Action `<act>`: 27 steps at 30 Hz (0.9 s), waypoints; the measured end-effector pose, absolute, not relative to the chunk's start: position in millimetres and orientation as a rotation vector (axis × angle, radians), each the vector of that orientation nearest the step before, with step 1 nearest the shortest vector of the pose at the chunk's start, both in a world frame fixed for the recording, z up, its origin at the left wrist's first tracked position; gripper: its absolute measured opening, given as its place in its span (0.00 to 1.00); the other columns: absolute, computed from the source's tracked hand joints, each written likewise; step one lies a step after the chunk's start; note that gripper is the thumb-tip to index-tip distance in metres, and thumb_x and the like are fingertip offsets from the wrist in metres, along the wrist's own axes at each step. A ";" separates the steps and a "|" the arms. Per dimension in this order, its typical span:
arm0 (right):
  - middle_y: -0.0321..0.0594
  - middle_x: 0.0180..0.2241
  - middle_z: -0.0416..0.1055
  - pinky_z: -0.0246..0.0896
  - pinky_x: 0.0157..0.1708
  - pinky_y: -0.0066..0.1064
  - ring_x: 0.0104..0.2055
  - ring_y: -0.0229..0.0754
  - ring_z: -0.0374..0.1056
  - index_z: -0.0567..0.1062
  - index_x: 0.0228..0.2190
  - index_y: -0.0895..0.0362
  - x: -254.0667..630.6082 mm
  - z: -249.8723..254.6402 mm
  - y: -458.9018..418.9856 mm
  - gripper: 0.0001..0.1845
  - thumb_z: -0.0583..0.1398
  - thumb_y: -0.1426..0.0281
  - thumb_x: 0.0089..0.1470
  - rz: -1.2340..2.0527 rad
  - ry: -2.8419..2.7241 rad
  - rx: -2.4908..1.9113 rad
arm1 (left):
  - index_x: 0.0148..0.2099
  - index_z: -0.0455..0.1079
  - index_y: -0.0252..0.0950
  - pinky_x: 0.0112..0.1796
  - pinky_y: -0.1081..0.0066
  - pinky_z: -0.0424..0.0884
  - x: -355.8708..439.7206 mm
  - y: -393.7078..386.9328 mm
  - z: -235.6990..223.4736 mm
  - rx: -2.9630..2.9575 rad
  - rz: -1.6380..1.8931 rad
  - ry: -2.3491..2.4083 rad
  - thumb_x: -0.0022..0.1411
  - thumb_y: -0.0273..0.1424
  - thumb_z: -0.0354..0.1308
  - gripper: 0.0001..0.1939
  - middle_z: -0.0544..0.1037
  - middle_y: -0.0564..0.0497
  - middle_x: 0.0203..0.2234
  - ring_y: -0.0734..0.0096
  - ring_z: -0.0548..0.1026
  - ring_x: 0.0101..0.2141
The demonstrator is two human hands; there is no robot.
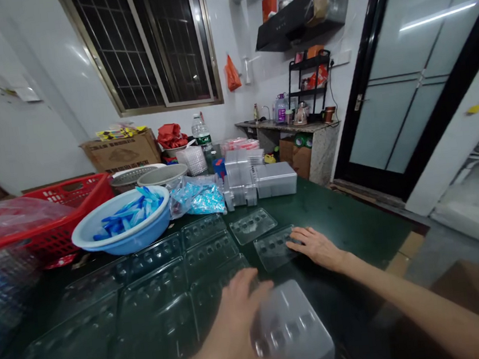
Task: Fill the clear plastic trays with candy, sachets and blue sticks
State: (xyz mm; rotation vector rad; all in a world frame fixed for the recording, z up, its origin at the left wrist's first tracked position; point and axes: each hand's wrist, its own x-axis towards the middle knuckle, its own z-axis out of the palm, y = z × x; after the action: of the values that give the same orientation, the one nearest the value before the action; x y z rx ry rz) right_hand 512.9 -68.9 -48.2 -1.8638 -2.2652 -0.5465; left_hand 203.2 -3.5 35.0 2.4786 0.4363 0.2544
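Note:
My right hand (316,247) lies with its fingers stretched over the right end of a clear plastic blister tray (269,249) on the dark green table. My left hand (234,324) is smeared by motion at the near side of the table. It is beside the left edge of a stack of clear blister trays (297,325); whether it grips the stack cannot be made out. Single trays lie in rows to the left, among them one tray (211,251) in the middle and another tray (253,225) just beyond my right hand.
A light blue basin (121,246) of blue plastic pieces stands at the left, near a red basket (89,191). Behind the trays are a bag of blue pieces (205,199) and more stacked clear trays (276,179). A cardboard box (121,152) stands at the back.

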 end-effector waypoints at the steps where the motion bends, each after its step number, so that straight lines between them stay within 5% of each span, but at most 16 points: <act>1: 0.46 0.48 0.62 0.50 0.46 0.41 0.55 0.47 0.49 0.64 0.49 0.52 514.7 -48.7 -66.9 0.25 0.49 0.82 0.50 -0.512 -2.316 -1.877 | 0.57 0.53 0.52 0.51 0.39 0.43 203.4 -8.6 35.7 2.506 0.184 0.419 0.33 0.51 0.62 0.47 0.48 0.45 0.59 0.41 0.45 0.57; 7: 0.46 0.49 0.60 0.46 0.47 0.42 0.56 0.51 0.44 0.59 0.52 0.54 509.1 -29.3 -46.7 0.34 0.56 0.80 0.41 -0.309 -2.486 -1.894 | 0.54 0.59 0.44 0.50 0.54 0.56 233.7 22.6 34.4 2.454 0.471 0.567 0.50 0.44 0.55 0.28 0.59 0.45 0.54 0.57 0.57 0.54; 11: 0.45 0.49 0.58 0.47 0.45 0.41 0.53 0.53 0.48 0.65 0.48 0.52 507.5 -20.9 -42.9 0.37 0.60 0.77 0.31 -0.184 -2.450 -1.891 | 0.47 0.65 0.38 0.46 0.65 0.62 264.8 94.8 27.1 2.525 0.707 0.916 0.55 0.40 0.51 0.19 0.71 0.46 0.43 0.64 0.67 0.45; 17: 0.40 0.43 0.62 0.52 0.41 0.38 0.44 0.45 0.59 0.71 0.39 0.48 506.9 -7.7 -25.1 0.22 0.55 0.76 0.39 -0.048 -2.233 -1.912 | 0.47 0.64 0.33 0.40 0.58 0.63 315.4 203.0 18.8 2.577 0.699 1.279 0.56 0.36 0.52 0.17 0.74 0.47 0.30 0.62 0.71 0.36; 27: 0.45 0.43 0.61 0.54 0.42 0.33 0.44 0.44 0.60 0.62 0.49 0.55 519.9 -7.9 109.4 0.22 0.53 0.74 0.51 -0.103 -1.848 -2.065 | 0.48 0.62 0.33 0.36 0.61 0.69 384.6 260.3 -1.5 2.606 0.677 1.341 0.59 0.35 0.51 0.16 0.70 0.46 0.40 0.67 0.71 0.37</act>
State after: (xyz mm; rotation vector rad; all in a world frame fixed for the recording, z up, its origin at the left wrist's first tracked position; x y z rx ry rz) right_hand 519.9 109.4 -7.9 -2.0649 -1.8479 -0.1035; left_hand 384.6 260.3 -1.5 2.6064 1.3407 0.6773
